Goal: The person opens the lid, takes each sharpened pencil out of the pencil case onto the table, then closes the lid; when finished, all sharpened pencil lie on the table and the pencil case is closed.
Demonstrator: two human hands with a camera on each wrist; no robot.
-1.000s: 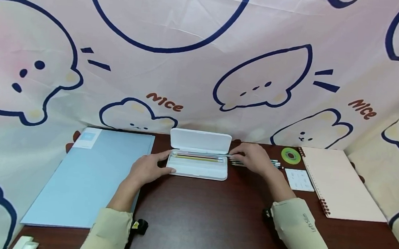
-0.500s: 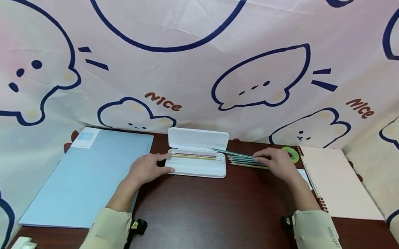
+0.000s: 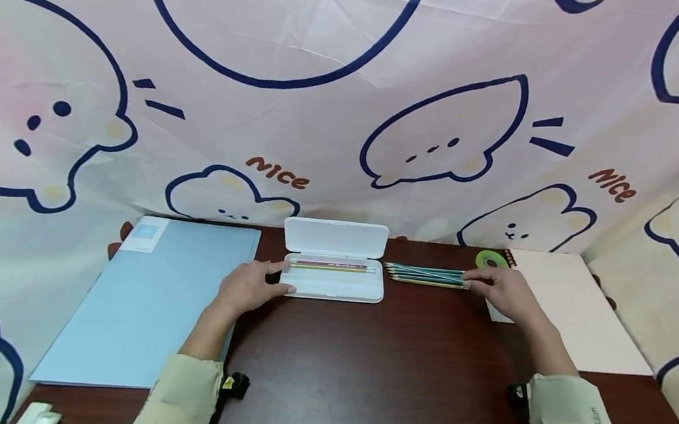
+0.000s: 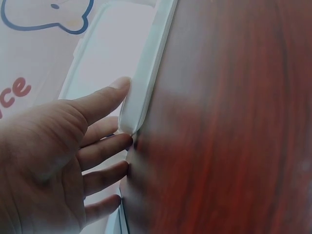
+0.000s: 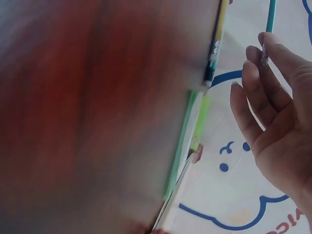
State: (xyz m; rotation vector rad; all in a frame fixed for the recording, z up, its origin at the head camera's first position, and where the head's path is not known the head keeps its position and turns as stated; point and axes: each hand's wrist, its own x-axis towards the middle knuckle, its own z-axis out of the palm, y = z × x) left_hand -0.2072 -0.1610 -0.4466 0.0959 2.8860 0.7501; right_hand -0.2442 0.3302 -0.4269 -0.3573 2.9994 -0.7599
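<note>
A white pencil case (image 3: 338, 289) lies with its lid up at the back of the table. Inside it are a few pencils (image 3: 331, 266). At its left end my left hand (image 3: 247, 290) holds the case, thumb at the front corner and index finger further back. To the case's right lies a row of several teal and yellow pencils (image 3: 419, 281). My right hand (image 3: 508, 293) is at the right ends of that row. In the right wrist view its thumb and index finger pinch the end of a teal pencil (image 5: 271, 17), apart from a yellow one below.
A large light-blue folder (image 3: 152, 310) lies on the left. On the right are a spiral notebook (image 3: 581, 317), a green tape roll (image 3: 490, 259) and a white card (image 3: 498, 316) partly behind my right hand. A patterned cloth stands behind the table.
My right hand has moved right, away from the pencil case, carrying a pencil over to the row on the table. Fewer pencils are in the case. My left hand has stayed put.
</note>
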